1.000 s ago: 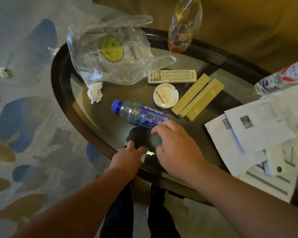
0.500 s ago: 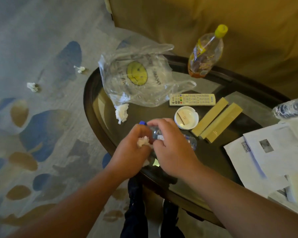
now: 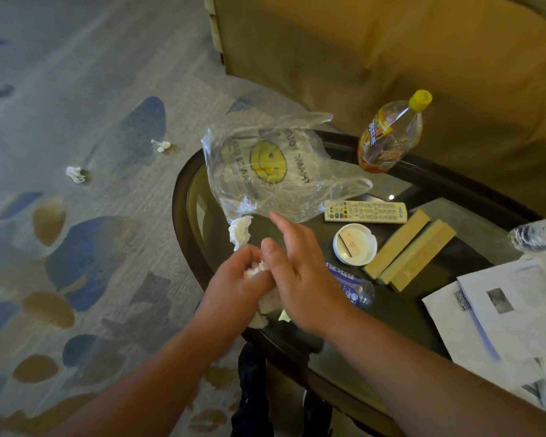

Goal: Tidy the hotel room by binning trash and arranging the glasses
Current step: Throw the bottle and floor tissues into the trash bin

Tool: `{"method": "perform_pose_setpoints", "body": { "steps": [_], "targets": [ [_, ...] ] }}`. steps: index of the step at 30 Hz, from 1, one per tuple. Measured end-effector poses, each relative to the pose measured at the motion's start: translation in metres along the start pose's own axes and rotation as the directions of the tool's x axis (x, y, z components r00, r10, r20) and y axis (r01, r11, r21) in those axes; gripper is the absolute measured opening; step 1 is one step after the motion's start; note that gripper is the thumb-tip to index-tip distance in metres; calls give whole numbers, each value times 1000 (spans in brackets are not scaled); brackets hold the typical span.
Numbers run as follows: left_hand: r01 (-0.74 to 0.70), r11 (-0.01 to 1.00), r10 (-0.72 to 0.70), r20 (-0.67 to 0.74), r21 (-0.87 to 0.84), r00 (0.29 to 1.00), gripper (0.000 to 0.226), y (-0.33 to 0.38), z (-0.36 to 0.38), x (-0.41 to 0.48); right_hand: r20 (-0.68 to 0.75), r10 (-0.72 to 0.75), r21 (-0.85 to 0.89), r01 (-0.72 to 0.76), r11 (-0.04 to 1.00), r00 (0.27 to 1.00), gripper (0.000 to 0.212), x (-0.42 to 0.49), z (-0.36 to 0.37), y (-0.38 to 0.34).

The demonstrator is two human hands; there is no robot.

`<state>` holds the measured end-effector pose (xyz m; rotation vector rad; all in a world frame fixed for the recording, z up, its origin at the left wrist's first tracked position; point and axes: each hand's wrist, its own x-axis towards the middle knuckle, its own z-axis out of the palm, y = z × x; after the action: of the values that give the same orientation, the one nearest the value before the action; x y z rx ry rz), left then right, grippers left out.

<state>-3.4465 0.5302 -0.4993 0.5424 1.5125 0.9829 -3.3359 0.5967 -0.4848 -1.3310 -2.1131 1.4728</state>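
A person's left hand (image 3: 237, 280) is closed around a crumpled white tissue wad (image 3: 267, 302), soft and ragged at the edges, bulging out between thumb and fingers and below the palm, held just above the near edge of an oval dark wood table with a glass top (image 3: 183, 216). The right hand (image 3: 300, 275) is beside it with fingers spread and loose, its thumb touching the wad but gripping nothing. Partly hidden behind the right hand, a clear plastic water bottle with a blue label (image 3: 355, 287) lies on its side on the table. A second crumpled white tissue (image 3: 240, 231) sits on the glass just beyond the hands, at the edge of a clear plastic bag printed with a yellow smiley face (image 3: 268, 165). Two more small white tissue scraps (image 3: 75, 174) lie well apart on the grey, blue and tan patterned carpet (image 3: 76, 263) to the left.
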Motion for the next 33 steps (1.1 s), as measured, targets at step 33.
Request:
{"method": "perform_pose_setpoints", "body": {
  "steps": [33],
  "targets": [
    [41,325,64,-65,945,996,42,-78,-31,130,-6,215,-704,-156,693,977,87,17,-8,123]
  ]
}}
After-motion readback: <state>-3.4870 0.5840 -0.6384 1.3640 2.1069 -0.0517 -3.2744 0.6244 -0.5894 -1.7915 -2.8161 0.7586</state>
